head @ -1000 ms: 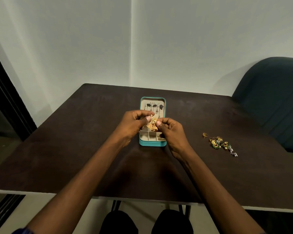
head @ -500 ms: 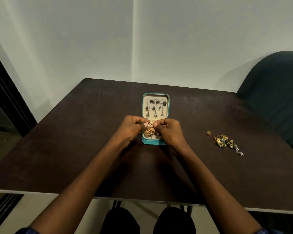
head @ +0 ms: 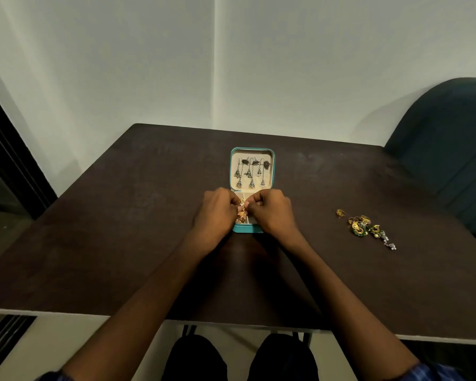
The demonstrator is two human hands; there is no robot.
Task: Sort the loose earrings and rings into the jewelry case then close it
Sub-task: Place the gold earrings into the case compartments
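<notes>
A teal jewelry case (head: 272,171) lies open in the middle of the dark table, its cream lid panel carrying several dark silver dangling earrings (head: 250,173). My left hand (head: 217,213) and my right hand (head: 272,211) meet over the case's compartment half, both pinching a gold bell-shaped earring (head: 241,213) between their fingertips. The hands hide most of the compartments. A loose pile of gold, green and pearl earrings and rings (head: 364,226) lies on the table to the right, apart from the case.
The dark brown table (head: 121,229) has a pale front edge near my knees. A dark green chair (head: 451,149) stands at the right side. White walls are behind, and a dark door frame (head: 8,149) is at the left.
Both hands have lowered with the gold earring toward the compartment half of the case, uncovering the lid panel. The view has tilted down a little.
</notes>
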